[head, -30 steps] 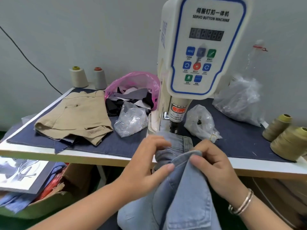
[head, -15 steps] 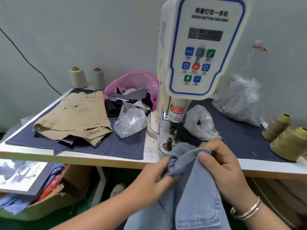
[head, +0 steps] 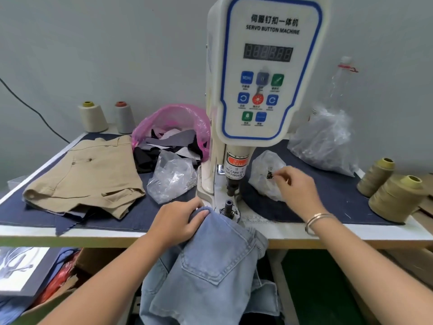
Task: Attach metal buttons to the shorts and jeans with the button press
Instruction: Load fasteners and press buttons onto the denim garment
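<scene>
Left hand [head: 180, 221] grips the jeans [head: 210, 266]; right hand [head: 296, 186] pinches inside a clear bag [head: 262, 170], contents indistinct.

The button press [head: 262, 95] stood mid-bench [head: 328, 233]; shorts [head: 86, 177] lay to its left, jeans [head: 210, 266] hung over the front edge, thread cones [head: 396, 198] sat at the right.

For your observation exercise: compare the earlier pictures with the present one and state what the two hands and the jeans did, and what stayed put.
The right hand let go of the jeans and moved up and right to the clear bag beside the press, fingertips pinching at it. The left hand kept its grip on the jeans near the lower die. The shorts, the other bags and the thread cones stayed put.
</scene>
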A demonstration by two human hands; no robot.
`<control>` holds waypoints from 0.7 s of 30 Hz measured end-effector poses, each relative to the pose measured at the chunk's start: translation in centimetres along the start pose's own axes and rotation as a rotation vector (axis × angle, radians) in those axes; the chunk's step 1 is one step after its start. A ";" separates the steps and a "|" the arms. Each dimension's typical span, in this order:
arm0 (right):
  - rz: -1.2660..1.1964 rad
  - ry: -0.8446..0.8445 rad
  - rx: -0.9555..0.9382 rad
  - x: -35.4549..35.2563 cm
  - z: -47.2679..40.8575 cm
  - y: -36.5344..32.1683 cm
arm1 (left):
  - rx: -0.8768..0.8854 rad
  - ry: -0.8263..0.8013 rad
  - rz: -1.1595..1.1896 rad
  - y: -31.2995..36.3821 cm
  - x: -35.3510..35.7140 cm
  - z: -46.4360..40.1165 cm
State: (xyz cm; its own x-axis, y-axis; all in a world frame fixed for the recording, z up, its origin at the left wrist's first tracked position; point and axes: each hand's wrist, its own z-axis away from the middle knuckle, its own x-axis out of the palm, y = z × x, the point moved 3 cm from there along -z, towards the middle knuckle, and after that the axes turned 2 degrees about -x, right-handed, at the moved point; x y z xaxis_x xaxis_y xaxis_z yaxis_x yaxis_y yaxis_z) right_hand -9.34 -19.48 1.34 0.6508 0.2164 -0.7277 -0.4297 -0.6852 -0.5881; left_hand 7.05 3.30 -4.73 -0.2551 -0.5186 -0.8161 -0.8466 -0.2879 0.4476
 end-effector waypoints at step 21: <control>1.160 -0.287 -0.208 6.3 -7.6 0.6 | -0.053 0.009 0.119 -1.2 0.5 -0.6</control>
State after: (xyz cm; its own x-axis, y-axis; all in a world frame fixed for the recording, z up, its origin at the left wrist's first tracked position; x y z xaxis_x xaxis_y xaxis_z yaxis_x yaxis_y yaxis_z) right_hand -0.74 -23.79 -0.92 -0.2280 -0.4722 -0.8515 -0.5390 -0.6671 0.5142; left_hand 8.25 2.92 -5.49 -0.3479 -0.5591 -0.7525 -0.7844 -0.2661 0.5603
